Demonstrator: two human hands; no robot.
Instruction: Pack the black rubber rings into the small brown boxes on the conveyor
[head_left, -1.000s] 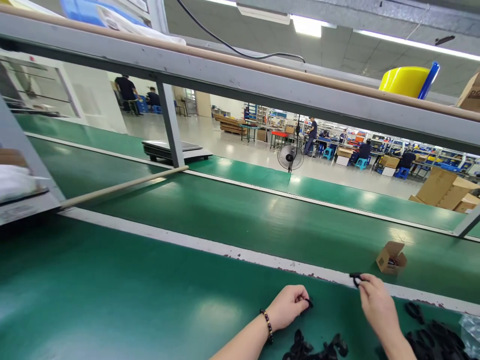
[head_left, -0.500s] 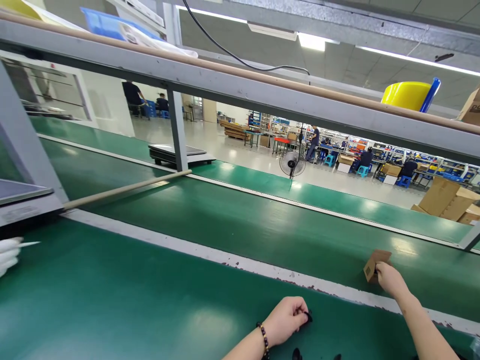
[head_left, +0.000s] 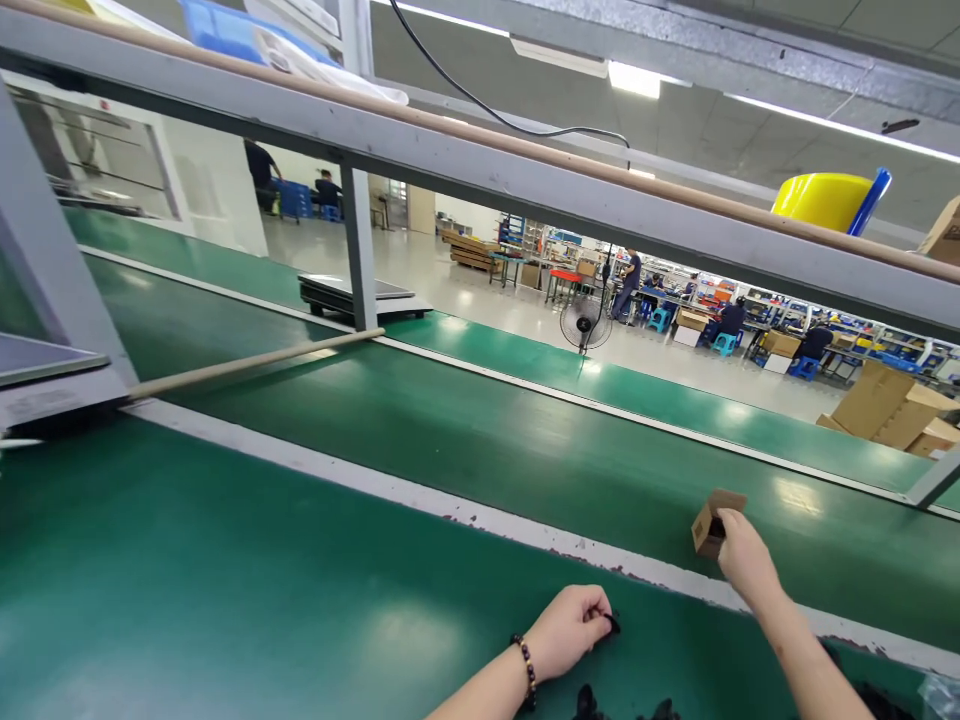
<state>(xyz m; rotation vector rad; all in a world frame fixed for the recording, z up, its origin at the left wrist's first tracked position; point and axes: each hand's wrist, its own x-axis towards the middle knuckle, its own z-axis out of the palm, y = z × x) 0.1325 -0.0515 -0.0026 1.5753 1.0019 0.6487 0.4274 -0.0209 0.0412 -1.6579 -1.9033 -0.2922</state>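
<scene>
Box (head_left: 706, 537) moved L, print (head_left: 700, 528) illeg

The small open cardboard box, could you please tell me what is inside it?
Only a dark patch shows inside the box; the right hand at its opening and the box itself cover the rest.

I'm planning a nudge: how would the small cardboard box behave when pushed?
The small cardboard box probably slides rather than rolls, given its flat sides and the smooth-looking green surface beneath. Its raised flap looks thin, so it may bend easily. Its small card build suggests lightness, though the right hand hides its inside.
</scene>
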